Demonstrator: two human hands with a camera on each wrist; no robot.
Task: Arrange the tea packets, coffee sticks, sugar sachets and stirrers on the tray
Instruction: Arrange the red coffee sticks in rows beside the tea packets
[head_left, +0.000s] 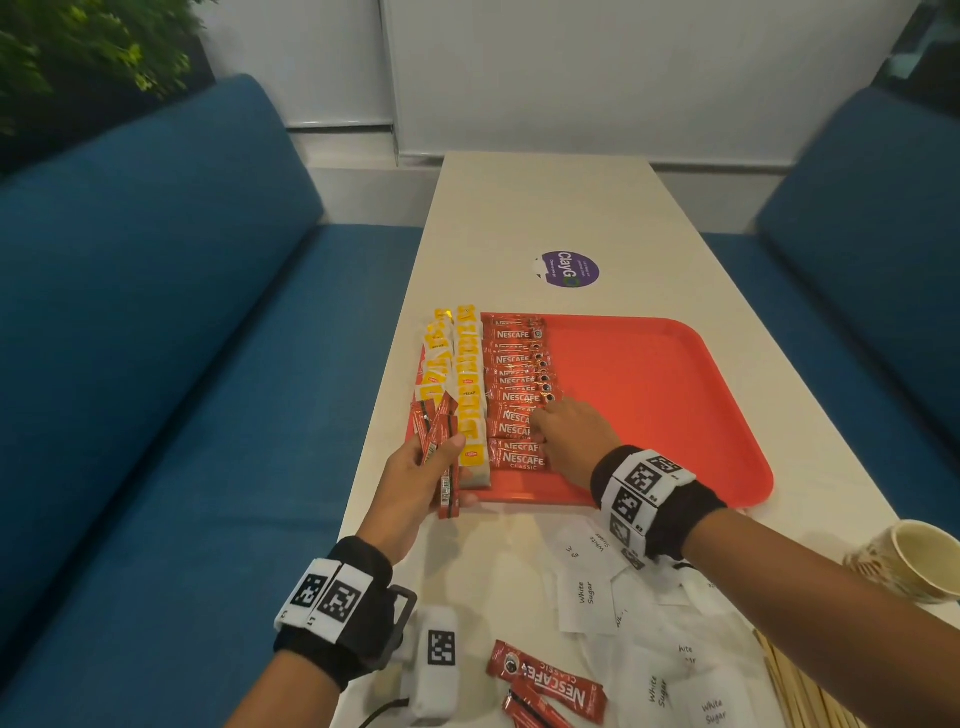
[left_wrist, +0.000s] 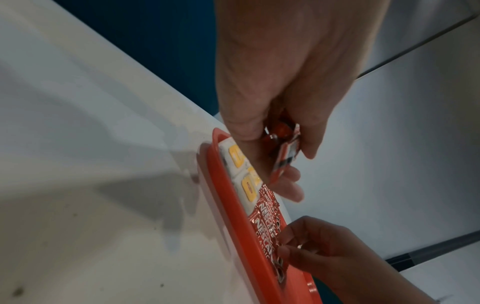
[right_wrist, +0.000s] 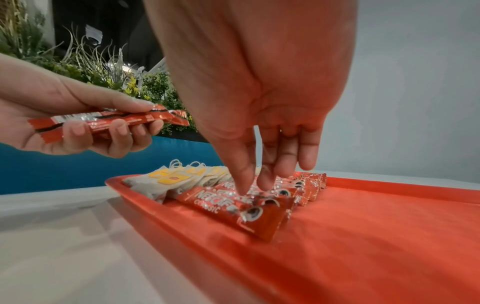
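At the nearest edge of the white table, two loose Nescafé sticks lie beside a scatter of white sugar sachets. To the right of these a bundle of wooden stirrers runs off the bottom edge, and a paper cup lies on its side near the table's right edge.

Just beyond, the left hand hovers at the near left corner of the red tray, its fingers and thumb curled round a small bunch of coffee sticks (the right wrist view shows them gripped from both sides, clear of the tray). The right hand reaches down onto the tray, fingers extended, the thumb and first fingertips touching a stick near the front of the row of Nescafé sticks. Whether they pinch it or only press on it I cannot tell.

That row runs front to back along the left part of the tray, each stick lying crosswise and overlapping the next. Left of it, two rows of yellow-tagged tea packets fill the tray's left edge. The right part of the tray floor is bare red.

Farther along the table lies a round purple sticker. Blue bench seats flank the table, with green foliage at the far left.
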